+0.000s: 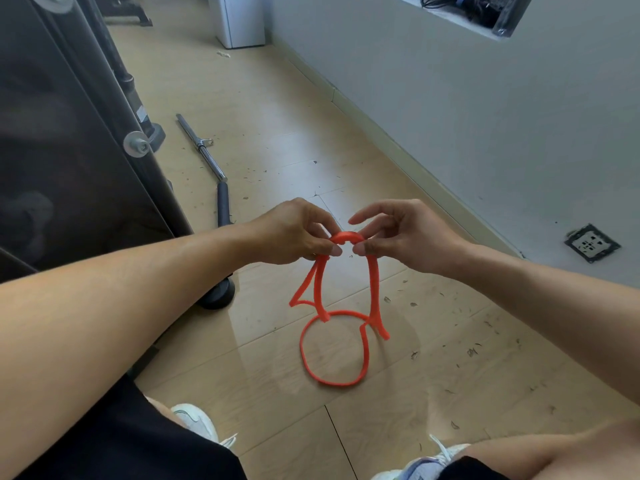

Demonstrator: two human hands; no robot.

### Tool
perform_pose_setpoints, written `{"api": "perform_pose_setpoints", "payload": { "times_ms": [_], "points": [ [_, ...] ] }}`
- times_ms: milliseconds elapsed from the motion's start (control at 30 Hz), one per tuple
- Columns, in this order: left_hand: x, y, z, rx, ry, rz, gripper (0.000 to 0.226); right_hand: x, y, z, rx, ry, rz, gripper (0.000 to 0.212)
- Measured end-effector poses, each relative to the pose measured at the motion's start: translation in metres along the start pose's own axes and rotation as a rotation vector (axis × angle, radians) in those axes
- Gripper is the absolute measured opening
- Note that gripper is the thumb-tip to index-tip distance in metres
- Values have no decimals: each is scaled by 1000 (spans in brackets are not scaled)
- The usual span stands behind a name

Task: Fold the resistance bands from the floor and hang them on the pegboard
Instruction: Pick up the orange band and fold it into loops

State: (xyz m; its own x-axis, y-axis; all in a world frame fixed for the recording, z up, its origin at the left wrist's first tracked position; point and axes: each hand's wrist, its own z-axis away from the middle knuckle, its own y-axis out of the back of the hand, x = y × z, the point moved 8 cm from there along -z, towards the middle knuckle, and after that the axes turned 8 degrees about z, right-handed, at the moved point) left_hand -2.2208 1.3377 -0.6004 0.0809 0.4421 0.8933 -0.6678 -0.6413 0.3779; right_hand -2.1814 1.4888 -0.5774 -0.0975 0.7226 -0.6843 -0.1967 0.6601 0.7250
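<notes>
Item: orange resistance band [374, 289], hanging from both hands above the wooden floor [277, 109], its lowest loop appearing to be lying on the boards. Left hand [294, 233] pinching the band's top bend; right hand [401, 233] pinching beside it, thumbs nearly touching. Behind the band: metal bar [204, 150] lying on the floor. Left of the band: dark equipment frame [86, 133]. Right: grey wall [485, 116] bearing a socket [591, 242]. Nearer than the band: white shoes [197, 420].

Orange band [334, 348], pale wood floor [277, 109]

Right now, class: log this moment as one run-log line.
left hand: pinches band | right hand: pinches band | band: lower loop on floor | hung: no
</notes>
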Motion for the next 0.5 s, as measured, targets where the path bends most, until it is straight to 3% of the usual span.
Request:
{"api": "perform_pose_setpoints", "payload": {
  "times_ms": [267,400,500],
  "points": [
    [21,11,6,106,-179,182,24,12,-10,0,7,-51,78,19],
    [19,21,8,159,-163,315,23,25,-13,-3,41,-152,34,15],
    [10,30,7,190,-108,274,17,26,-8,-4,54,-187,-14,17]
  ]
}}
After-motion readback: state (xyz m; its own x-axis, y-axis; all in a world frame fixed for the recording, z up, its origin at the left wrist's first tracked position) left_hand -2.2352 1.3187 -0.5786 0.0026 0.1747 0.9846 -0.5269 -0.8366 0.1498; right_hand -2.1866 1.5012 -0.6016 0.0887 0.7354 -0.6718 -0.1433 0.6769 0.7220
